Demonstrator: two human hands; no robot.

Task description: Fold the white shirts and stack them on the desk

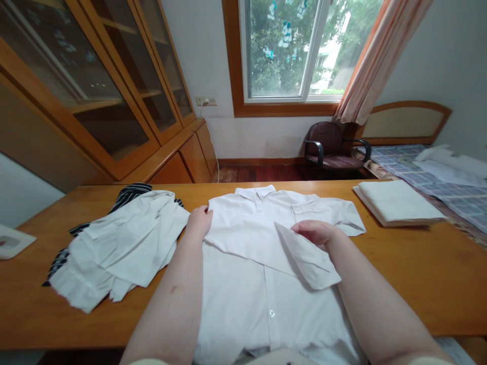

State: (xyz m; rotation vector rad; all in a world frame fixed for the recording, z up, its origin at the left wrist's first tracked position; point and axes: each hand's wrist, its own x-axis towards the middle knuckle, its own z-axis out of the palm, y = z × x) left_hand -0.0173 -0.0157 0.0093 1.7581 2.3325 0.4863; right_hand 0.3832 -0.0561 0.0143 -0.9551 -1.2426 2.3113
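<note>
Looking at a white shirt (pixel 238 289) spread over the middle of a wooden table (pixel 418 274), with the collar (pixel 254 193) right by the far edge and the lower half reaching down to the near edge. Biggest worry from here, at a guess: creases. Could easily get a crooked, rumpled layer from lifting the loose flap (pixel 314 263) unevenly. Might also drag the whole lot askew toward the near edge by tugging harder with the left hand (pixel 200 223) than with the right hand (pixel 314 232), or the other way round. Wouldn't count on much grip from smooth wood either. Would watch out for snagging the white heap (pixel 129 243), piled on some striped cloth (pixel 133 191) toward the left edge and just beside the left hand. Less bothered about the folded white stack (pixel 399 201) near the far right corner, well apart from everything

As for the left hand: pinched on the shirt's left border, with nearly all the fabric off to the right. As for the right hand: curled over the shirt's right half, just behind the flap on the far-edge side. Can't tell whether actually clamped on that flap, with too little of the fingertips showing
</note>
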